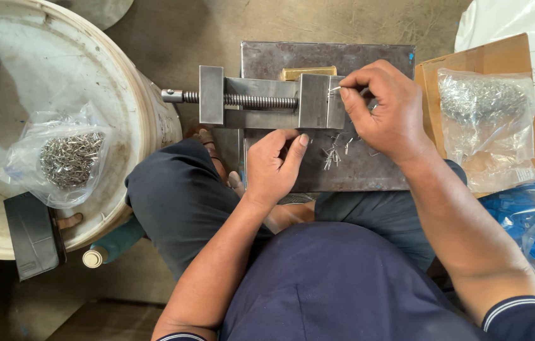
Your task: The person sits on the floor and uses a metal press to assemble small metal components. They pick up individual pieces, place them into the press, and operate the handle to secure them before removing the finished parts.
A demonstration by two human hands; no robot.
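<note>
A small steel vise (261, 100) with a threaded screw lies on a grey metal plate (381, 170) in front of my knees. My right hand (381, 110) pinches a tiny metal pin at the vise's right jaw. My left hand (277, 164) rests just below the vise body, fingers curled, thumb and forefinger close together; whether it holds a pin is hidden. Several loose pins (337, 151) lie on the plate between my hands. A brass-coloured block (308, 72) sits behind the vise jaw.
On the white bucket lid (2, 57) at left lie a plastic bag of pins (69, 158) and a dark flat case (31, 233). At right, a second bag of pins (485, 120) rests on a cardboard box (488, 57), with blue parts in plastic (532, 215) below.
</note>
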